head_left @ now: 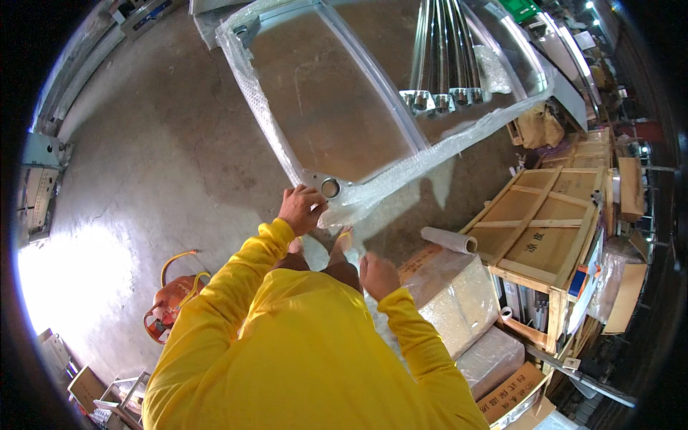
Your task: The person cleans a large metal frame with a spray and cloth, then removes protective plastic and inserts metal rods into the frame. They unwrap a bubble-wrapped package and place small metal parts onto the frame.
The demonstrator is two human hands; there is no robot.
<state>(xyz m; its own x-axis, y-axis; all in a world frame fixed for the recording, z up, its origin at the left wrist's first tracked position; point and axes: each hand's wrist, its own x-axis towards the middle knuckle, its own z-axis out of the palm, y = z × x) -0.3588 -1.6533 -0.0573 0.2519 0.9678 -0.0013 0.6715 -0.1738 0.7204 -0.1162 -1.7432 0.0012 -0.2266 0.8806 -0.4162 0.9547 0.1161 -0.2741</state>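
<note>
A large metal frame stretches away in front of me, its outer edges wrapped in clear bubble wrap. At its near corner, a round hole shows in a bare plate. My left hand is at this corner, beside the hole, with its fingers curled and pinched on the loose wrap. Lower and to the right, my right hand is closed near my body, away from the frame. Whatever it holds, if anything, is hidden; more clear wrap hangs around my legs.
Shiny metal tubes lie across the frame's far part. At right are a film roll, a wrapped carton and a wooden crate. An orange-red machine with a yellow hose stands on the concrete floor at left.
</note>
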